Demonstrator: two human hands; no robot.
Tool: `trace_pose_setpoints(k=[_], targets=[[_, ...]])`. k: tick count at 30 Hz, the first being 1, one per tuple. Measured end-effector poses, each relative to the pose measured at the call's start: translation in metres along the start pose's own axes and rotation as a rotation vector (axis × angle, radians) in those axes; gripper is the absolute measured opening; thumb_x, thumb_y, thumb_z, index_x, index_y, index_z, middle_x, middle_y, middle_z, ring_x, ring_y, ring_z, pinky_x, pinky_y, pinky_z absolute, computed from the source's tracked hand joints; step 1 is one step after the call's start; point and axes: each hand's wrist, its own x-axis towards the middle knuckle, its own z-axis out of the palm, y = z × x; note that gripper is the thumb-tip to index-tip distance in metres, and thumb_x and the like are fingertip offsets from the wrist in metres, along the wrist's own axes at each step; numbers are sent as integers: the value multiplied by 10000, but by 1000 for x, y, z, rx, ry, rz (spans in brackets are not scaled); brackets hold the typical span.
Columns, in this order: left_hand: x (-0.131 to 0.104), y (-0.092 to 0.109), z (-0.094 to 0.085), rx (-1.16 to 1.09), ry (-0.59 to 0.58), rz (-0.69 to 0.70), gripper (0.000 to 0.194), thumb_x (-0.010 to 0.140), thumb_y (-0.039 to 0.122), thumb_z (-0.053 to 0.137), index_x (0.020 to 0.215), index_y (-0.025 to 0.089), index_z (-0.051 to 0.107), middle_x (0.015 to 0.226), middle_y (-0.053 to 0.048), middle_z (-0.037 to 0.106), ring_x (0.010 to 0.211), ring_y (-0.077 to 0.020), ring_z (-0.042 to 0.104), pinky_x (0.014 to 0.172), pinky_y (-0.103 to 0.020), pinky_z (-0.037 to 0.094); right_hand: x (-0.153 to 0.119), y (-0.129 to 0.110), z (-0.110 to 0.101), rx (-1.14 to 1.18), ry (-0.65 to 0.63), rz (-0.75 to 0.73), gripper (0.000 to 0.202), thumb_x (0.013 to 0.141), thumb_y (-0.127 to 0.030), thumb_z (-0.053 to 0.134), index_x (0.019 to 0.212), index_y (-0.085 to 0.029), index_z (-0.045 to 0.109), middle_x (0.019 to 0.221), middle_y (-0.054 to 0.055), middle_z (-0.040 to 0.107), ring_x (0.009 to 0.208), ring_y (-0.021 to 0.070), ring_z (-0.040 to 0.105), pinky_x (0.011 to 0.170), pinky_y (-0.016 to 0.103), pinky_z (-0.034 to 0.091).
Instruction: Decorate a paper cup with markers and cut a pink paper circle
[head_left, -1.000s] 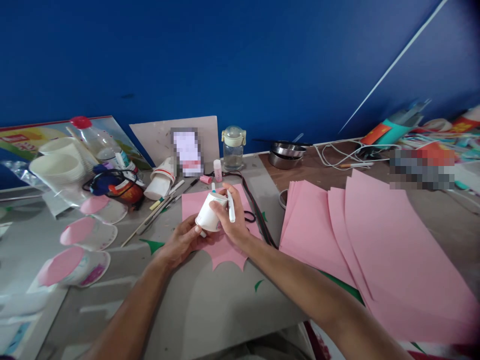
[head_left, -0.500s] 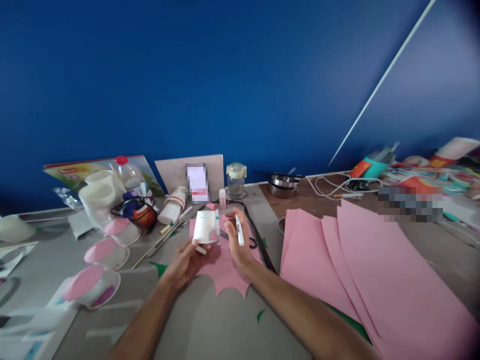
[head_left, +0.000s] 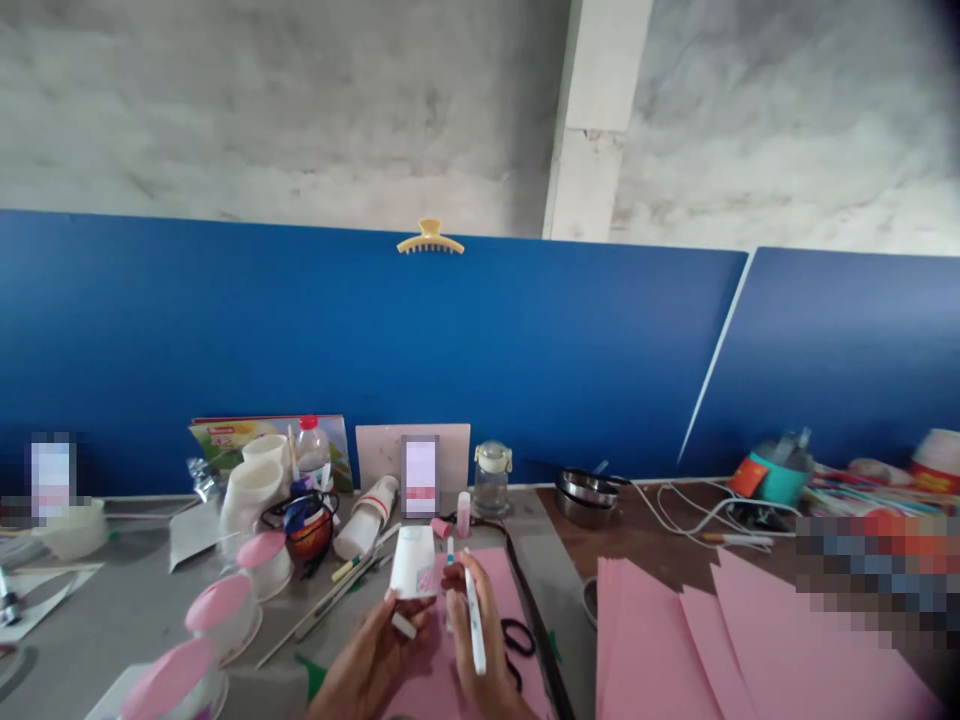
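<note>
My left hand (head_left: 379, 640) is closed around the lower end of a white paper cup (head_left: 414, 562) with a small pink drawing near one edge. A short white piece like a pen cap (head_left: 403, 625) also sits between its fingers. In my right hand (head_left: 480, 625), just beside the cup, is a white marker (head_left: 475, 622), slanting back over the hand. Under both hands lies pink paper (head_left: 491, 572). Black-handled scissors (head_left: 517, 640) rest on it, right of my right hand, their blades hidden.
Several cups with pink tops (head_left: 214, 605) stand at left. Behind are thin sticks (head_left: 322, 605), a pink glue stick (head_left: 464, 514), a lidded jar (head_left: 492, 480) and a phone (head_left: 421, 478) against a board. Pink sheets (head_left: 645, 640) and metal bowls (head_left: 586, 500) are at right.
The view has tilted upward, so the table sits lower and the blue partition's top edge and a claw clip show. Both hands keep their hold on the cup and marker.
</note>
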Motion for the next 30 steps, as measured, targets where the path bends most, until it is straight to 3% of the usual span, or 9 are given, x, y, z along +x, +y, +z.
trace_pose_setpoints(k=[4, 9, 13, 20, 25, 30], targets=[[3, -4, -2, 24, 84, 58, 174, 779, 232, 754, 851, 73, 746, 892, -153, 760, 721, -203, 716, 725, -299, 581, 2, 11, 0, -75, -68, -15, 393, 913, -420, 576, 1239, -206, 625, 1125, 131, 690, 1028, 259, 683, 905, 401, 587], [-1, -1, 0, 63, 43, 115, 183, 726, 251, 807, 796, 95, 743, 760, -95, 729, 729, -202, 698, 760, -317, 575, 2, 19, 0, -124, -147, 7, 392, 941, -444, 516, 1242, -213, 613, 1122, 132, 686, 1043, 261, 668, 934, 422, 562], [1, 0, -3, 73, 39, 128, 248, 662, 278, 856, 823, 116, 758, 787, -74, 721, 736, -177, 674, 774, -308, 557, 2, 21, 1, -91, -144, -5, 428, 938, -433, 526, 1290, -196, 579, 1147, 148, 688, 1035, 264, 676, 927, 415, 564], [0, -2, -6, 104, -22, 134, 272, 632, 326, 870, 770, 119, 761, 690, -60, 674, 680, -158, 623, 690, -267, 514, 8, 9, 0, -47, -218, 3, 417, 930, -416, 551, 1278, -189, 585, 1044, 137, 720, 933, 265, 708, 851, 411, 590], [-7, 1, -2, 98, -17, 142, 239, 629, 295, 871, 768, 132, 764, 695, -66, 671, 679, -173, 627, 691, -284, 501, 9, 14, 3, 47, -166, 21, 436, 916, -479, 553, 1237, -186, 595, 963, 107, 726, 875, 250, 717, 797, 363, 592], [-6, 0, -1, 101, -7, 152, 311, 603, 286, 887, 838, 123, 765, 693, -66, 650, 649, -155, 593, 659, -281, 477, 15, 19, 1, 40, -289, 42, 452, 910, -498, 547, 1244, -196, 589, 975, 98, 726, 880, 235, 719, 794, 342, 592]])
